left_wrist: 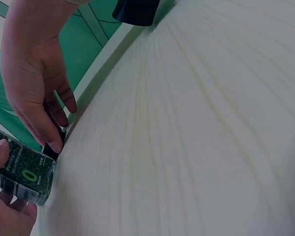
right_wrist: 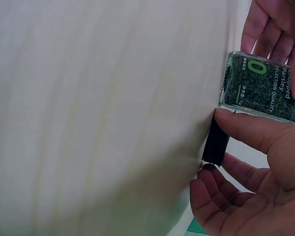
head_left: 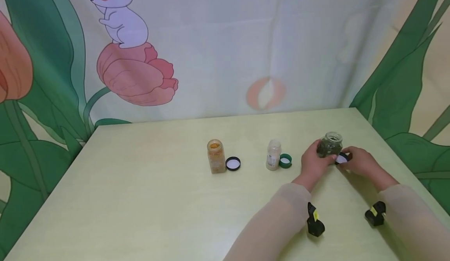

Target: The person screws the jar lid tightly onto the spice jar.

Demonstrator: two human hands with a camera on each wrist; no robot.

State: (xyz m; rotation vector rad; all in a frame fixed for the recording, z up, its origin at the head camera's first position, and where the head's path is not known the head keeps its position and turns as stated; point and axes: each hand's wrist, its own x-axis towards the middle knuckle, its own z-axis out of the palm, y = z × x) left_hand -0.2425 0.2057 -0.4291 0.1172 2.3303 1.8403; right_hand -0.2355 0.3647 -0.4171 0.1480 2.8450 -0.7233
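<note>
My left hand grips a clear glass jar at the right side of the table, its mouth uncovered. The right wrist view shows dark green flakes inside the jar and a label reading "Chopped Parsley". Beside the jar's base, my right hand pinches a black lid between thumb and fingers. White shows on the inner face of the lid, which stands tilted close to the tabletop. In the left wrist view, the parsley jar hides part of that lid.
An open jar of orange-yellow contents stands mid-table, with a black lid lying to its right. Nearer my hands are a small open bottle with pale contents and a green lid. A printed curtain hangs behind the table.
</note>
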